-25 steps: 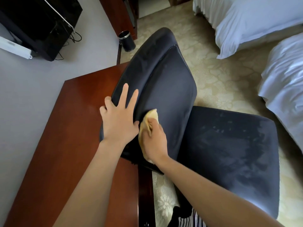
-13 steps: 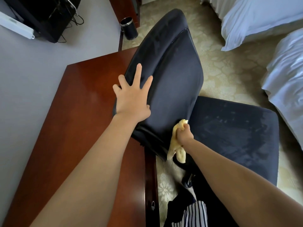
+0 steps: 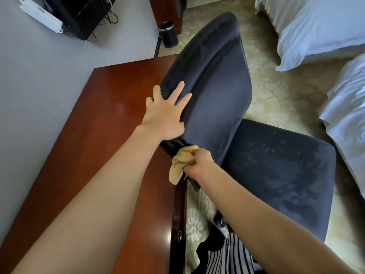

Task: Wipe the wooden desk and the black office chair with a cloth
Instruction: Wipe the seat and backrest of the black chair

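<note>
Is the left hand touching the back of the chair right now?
Touching. The head view shows the left hand lying flat, fingers spread, on the side edge of the chair back, with no gap between them.

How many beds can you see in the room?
2: one bed at the top right, a second bed at the right edge. Both run out of frame.
</note>
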A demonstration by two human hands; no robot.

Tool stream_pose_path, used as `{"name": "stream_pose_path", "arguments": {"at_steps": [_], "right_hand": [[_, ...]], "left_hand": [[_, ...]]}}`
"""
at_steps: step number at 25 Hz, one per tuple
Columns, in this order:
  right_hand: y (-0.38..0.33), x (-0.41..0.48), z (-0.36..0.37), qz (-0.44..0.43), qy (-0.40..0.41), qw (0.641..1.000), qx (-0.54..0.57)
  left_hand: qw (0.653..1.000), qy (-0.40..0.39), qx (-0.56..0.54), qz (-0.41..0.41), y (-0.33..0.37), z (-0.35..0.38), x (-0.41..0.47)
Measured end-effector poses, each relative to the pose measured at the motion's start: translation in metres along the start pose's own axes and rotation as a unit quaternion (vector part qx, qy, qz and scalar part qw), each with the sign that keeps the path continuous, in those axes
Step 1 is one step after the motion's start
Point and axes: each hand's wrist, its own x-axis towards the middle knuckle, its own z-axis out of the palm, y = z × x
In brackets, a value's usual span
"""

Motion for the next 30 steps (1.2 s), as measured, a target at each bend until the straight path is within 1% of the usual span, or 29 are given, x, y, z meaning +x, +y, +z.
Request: {"name": "stream_pose_path", "arguments": {"at_steps": [2, 3, 5, 6, 7, 8, 9, 11, 12, 13, 15, 18, 20, 23, 28, 30], "right_hand": [[-0.012, -0.024, 0.017, -0.008, -0.046, 0.999, -0.026], [-0.016, -0.034, 0.022, -0.009, -0.085, 0.996, -0.034], [-0.018, -0.042, 0.026, -0.038, -0.146, 0.986, -0.071], [-0.016, -0.042, 0.024, -0.07, -0.165, 0.978, -0.108], [-0.012, -0.04, 0.021, -0.115, -0.164, 0.968, -0.15], [-0.007, -0.037, 0.016, -0.174, -0.156, 0.951, -0.204], [-0.002, -0.034, 0.01, -0.24, -0.14, 0.925, -0.261], [0.001, -0.03, 0.0, -0.347, -0.11, 0.854, -0.372], [0.001, -0.027, -0.003, -0.385, -0.111, 0.821, -0.407], [-0.001, -0.023, -0.006, -0.414, -0.115, 0.793, -0.431], [-0.007, -0.014, -0.011, -0.454, -0.119, 0.748, -0.469], [-0.013, 0.001, -0.02, -0.477, -0.095, 0.693, -0.532], [-0.014, 0.008, -0.023, -0.482, -0.093, 0.677, -0.549], [-0.017, 0.015, -0.027, -0.487, -0.098, 0.668, -0.555], [-0.022, 0.029, -0.035, -0.487, -0.096, 0.668, -0.554], [-0.025, 0.036, -0.038, -0.487, -0.095, 0.671, -0.551]], "left_hand": [[0.998, -0.016, -0.063, -0.016, 0.001, -0.002, -0.001], [0.996, -0.021, -0.088, -0.022, 0.001, -0.004, 0.0], [0.993, -0.023, -0.11, -0.028, 0.003, -0.007, 0.0], [0.993, -0.021, -0.108, -0.029, 0.003, -0.008, -0.001], [0.995, -0.019, -0.096, -0.029, 0.004, -0.008, -0.003], [0.997, -0.015, -0.072, -0.027, 0.005, -0.007, -0.004], [0.999, -0.009, -0.04, -0.023, 0.007, -0.006, -0.006], [1.0, 0.004, 0.022, -0.017, 0.01, -0.003, -0.008], [0.999, 0.009, 0.042, -0.015, 0.011, -0.001, -0.01], [0.998, 0.016, 0.056, -0.013, 0.011, 0.001, -0.011], [0.996, 0.038, 0.085, -0.002, 0.01, 0.007, -0.014], [0.99, 0.072, 0.123, 0.007, 0.009, 0.015, -0.016], [0.989, 0.083, 0.125, 0.004, 0.009, 0.019, -0.016], [0.988, 0.094, 0.121, 0.007, 0.008, 0.019, -0.014], [0.985, 0.099, 0.138, -0.012, 0.017, 0.018, -0.014], [0.984, 0.104, 0.145, -0.006, 0.023, 0.016, -0.011]]}}
